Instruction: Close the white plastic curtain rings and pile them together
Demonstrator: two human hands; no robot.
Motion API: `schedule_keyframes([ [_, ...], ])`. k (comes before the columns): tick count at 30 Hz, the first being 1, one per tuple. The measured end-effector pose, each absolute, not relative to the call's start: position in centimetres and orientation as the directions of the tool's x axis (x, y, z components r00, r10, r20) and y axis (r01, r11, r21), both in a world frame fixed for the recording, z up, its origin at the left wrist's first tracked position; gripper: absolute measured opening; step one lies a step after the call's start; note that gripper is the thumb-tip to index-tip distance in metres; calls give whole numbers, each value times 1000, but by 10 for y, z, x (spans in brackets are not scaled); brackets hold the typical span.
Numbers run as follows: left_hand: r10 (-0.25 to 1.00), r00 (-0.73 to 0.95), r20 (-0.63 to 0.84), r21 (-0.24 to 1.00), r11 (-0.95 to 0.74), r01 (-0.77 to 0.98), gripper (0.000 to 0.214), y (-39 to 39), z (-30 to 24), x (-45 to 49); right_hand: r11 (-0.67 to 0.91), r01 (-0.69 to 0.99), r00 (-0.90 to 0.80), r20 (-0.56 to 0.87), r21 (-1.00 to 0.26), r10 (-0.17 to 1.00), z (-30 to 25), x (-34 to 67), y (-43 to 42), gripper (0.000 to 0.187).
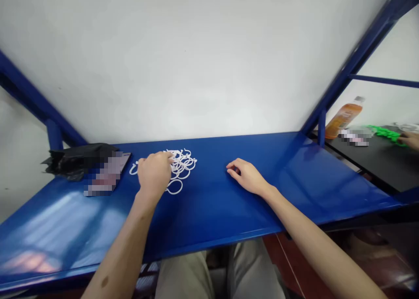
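A loose pile of several white plastic rings [182,166] lies on the blue metal table [212,207]. My left hand [153,173] rests over the left side of the pile, fingers curled down and pinched on the rings. My right hand [248,176] lies on the bare blue surface to the right of the pile, fingers loosely curled, with nothing visible in it.
A black plastic bag [77,160] and a flat card-like item [106,175] sit at the table's left. Blue frame struts rise at both sides. On a black table at right stand an orange bottle [343,117] and green pieces [384,133] beside another person's hand [410,139].
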State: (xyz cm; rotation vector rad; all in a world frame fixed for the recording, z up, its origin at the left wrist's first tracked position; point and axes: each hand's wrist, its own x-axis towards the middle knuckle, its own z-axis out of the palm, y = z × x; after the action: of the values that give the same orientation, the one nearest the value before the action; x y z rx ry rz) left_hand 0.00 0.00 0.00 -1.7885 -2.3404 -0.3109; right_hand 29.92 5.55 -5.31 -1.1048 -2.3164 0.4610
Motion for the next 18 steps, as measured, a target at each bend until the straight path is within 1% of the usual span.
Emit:
schedule_keyframes([
  [2, 891, -291, 349, 53, 292, 955, 37, 0, 0, -4, 615, 603, -535, 313, -508, 784, -53, 300, 56, 14],
  [3, 881, -309, 358, 44, 314, 948, 36, -1, 0, -4, 617, 600, -538, 314, -509, 782, -53, 300, 56, 14],
  [5, 886, -344, 310, 20, 356, 934, 37, -1, 1, -3, 620, 594, -541, 316, -512, 780, -53, 300, 56, 15],
  [7, 892, -375, 252, 10, 385, 923, 43, -2, 3, -1, 617, 594, -541, 312, -516, 781, -53, 300, 56, 15],
  [9, 883, -397, 249, 39, 401, 915, 50, -1, 5, 1, 613, 598, -541, 305, -516, 784, -52, 300, 56, 15],
  [11, 861, -404, 309, 94, 395, 914, 52, 0, 5, 2, 611, 601, -541, 301, -515, 786, -51, 300, 56, 15],
  [14, 840, -371, 395, 156, 337, 928, 57, 6, -4, 1, 610, 599, -544, 296, -519, 785, -51, 300, 56, 15],
  [15, 848, -360, 390, 166, 319, 933, 62, 9, -10, 1, 611, 598, -545, 295, -519, 785, -50, 300, 56, 15],
  [16, 870, -348, 350, 173, 305, 936, 68, 12, -17, 1, 611, 598, -546, 295, -518, 784, -50, 300, 56, 15],
  [18, 911, -339, 235, 173, 304, 937, 77, 18, -30, 2, 612, 598, -544, 298, -518, 784, -50, 300, 56, 14],
])
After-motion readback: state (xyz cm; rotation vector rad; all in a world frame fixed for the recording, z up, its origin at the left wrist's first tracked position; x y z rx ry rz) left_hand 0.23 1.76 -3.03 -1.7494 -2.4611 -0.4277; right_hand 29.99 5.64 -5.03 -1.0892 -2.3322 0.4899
